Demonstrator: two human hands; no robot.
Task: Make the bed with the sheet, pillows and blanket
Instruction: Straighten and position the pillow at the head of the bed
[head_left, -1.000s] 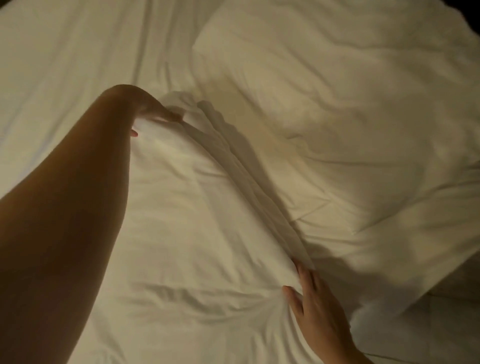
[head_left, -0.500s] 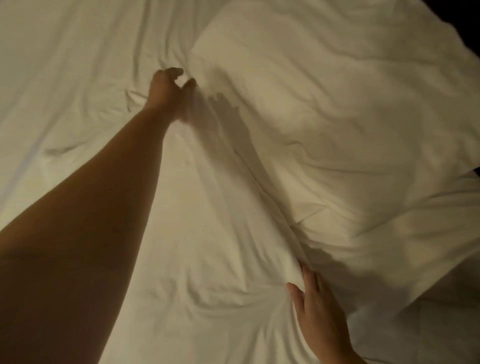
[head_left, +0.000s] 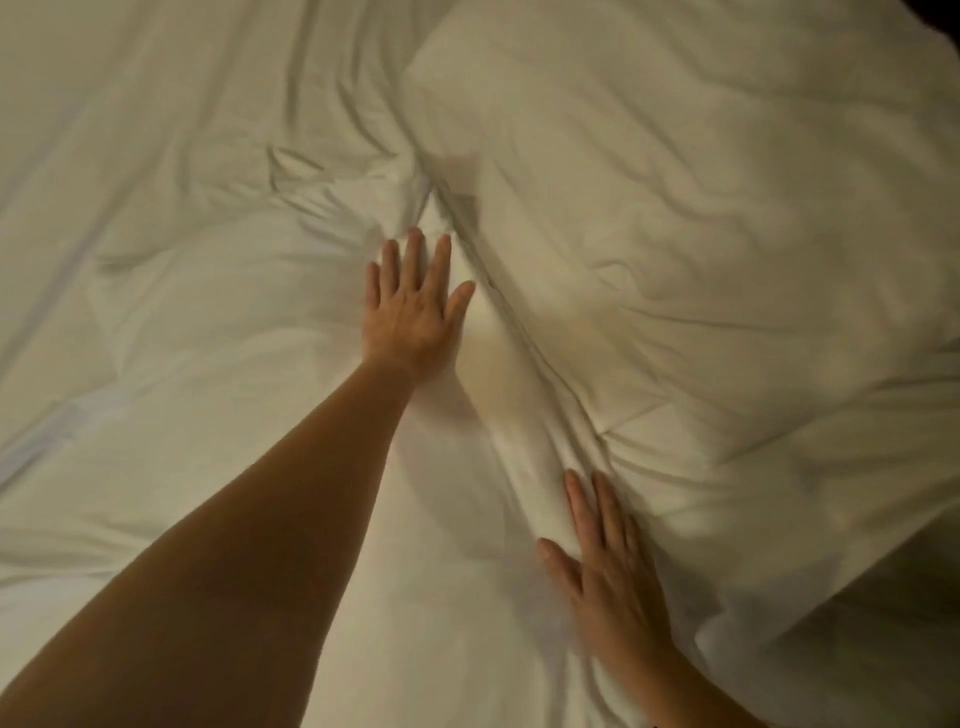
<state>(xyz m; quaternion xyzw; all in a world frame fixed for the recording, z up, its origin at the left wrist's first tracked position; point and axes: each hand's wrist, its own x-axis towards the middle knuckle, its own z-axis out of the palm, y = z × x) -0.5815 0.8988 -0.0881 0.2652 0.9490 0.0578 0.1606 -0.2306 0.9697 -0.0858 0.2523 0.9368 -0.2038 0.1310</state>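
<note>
- Pillow (head_left: 249, 395), the nearest one, lies flat on the wrinkled sheet (head_left: 130, 93), under both hands.
- Right hand (head_left: 608, 577) presses on its right edge with straight fingers; the grip is released.
- Left hand (head_left: 410, 312) lies flat farther up; its grip is released too.
- Second pillow (head_left: 701, 234) lies just beside it, to the right and farther.

The bed (head_left: 47, 218) — wrinkled sheet (head_left: 135, 119) over it, left pillow (head_left: 234, 338) touching right pillow (head_left: 701, 234).
</note>
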